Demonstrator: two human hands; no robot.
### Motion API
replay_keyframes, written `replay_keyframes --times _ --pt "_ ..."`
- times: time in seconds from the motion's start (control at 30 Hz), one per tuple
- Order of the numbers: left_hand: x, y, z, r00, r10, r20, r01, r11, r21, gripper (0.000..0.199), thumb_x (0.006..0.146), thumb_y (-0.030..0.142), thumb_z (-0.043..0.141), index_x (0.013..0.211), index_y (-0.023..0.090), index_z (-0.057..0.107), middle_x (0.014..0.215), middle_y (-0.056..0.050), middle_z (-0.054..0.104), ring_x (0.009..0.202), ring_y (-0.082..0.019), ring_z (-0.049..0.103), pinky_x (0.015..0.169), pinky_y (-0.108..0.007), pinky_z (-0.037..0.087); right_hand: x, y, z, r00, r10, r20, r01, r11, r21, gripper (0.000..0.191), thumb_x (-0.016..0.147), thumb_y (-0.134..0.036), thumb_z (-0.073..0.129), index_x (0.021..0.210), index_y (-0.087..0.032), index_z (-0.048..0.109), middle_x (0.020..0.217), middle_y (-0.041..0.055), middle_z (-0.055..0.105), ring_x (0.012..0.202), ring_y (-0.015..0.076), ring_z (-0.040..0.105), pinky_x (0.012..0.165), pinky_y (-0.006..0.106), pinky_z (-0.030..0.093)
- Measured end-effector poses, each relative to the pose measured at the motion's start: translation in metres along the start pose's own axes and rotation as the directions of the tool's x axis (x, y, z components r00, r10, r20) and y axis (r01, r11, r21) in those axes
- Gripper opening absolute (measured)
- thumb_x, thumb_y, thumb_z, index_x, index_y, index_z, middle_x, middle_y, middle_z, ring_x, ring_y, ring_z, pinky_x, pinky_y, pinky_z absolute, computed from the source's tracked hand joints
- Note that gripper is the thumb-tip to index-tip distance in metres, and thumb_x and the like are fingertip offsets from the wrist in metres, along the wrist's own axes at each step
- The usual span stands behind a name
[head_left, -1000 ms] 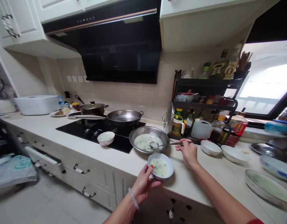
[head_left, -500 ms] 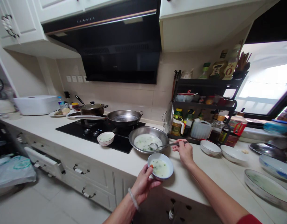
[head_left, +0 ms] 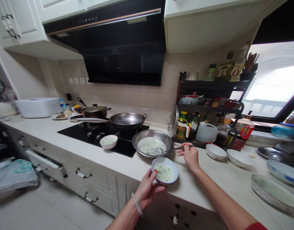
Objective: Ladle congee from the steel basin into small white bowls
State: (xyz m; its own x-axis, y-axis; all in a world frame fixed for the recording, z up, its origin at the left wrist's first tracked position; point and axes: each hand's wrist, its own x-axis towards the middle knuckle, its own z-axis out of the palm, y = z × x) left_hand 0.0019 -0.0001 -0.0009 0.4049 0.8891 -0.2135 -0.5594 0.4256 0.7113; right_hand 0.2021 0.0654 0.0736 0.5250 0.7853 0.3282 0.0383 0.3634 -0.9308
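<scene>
My left hand (head_left: 149, 187) grips a small bowl (head_left: 177, 177) of pale soup with green bits, thumb on the rim, out over the counter's front edge. Just behind it stands a wide metal basin (head_left: 136, 145) with more of the same soup. My right hand (head_left: 190, 157) is closed around the handle of a ladle (head_left: 170, 149). The ladle's head rests in the soup near the basin's front right side. To the left, a patterned bowl (head_left: 109, 146) with soup in it sits on the front of the black cooktop.
A frying pan (head_left: 127, 121) and a lidded pot (head_left: 95, 111) stand on the cooktop. Right of my hand are two white bowls (head_left: 216, 151), a large soup bowl (head_left: 273, 191) and a metal lid (head_left: 276, 156). A rack (head_left: 214, 110) with bottles stands behind.
The ladle's head has shifted slightly right within the basin; the green leaf seen in it before no longer shows. The bowl in my left hand stays practically in place.
</scene>
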Motion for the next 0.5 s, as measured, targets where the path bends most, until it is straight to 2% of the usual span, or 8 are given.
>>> replay_keyframes --times 0.27,0.5 --pt "-0.0024 0.0015 0.0019 1.000 0.000 -0.008 0.000 1.000 0.003 0.047 0.081 0.034 0.065 0.121 0.018 0.045 0.111 -0.012 0.061 0.070 -0.017 0.069 0.056 -0.024 0.055 0.0026 0.0006 -0.0024 0.998 0.008 -0.067 -0.003 0.998 0.066 0.022 0.069 -0.037 0.062 0.071 -0.017 0.053 0.059 -0.0017 0.061 0.040 0.0121 0.060 0.033 0.021 0.049" --pt "-0.0006 -0.0002 0.0004 1.000 0.003 -0.007 -0.003 1.000 0.008 0.051 0.077 0.036 0.069 0.121 0.020 0.047 0.113 -0.012 0.061 0.070 -0.015 0.068 0.056 -0.024 0.055 0.0006 -0.0028 -0.0029 0.999 -0.036 -0.028 0.036 0.999 0.016 0.024 0.070 -0.039 0.062 0.073 -0.018 0.052 0.063 -0.0018 0.061 0.041 0.0125 0.060 0.033 0.022 0.050"
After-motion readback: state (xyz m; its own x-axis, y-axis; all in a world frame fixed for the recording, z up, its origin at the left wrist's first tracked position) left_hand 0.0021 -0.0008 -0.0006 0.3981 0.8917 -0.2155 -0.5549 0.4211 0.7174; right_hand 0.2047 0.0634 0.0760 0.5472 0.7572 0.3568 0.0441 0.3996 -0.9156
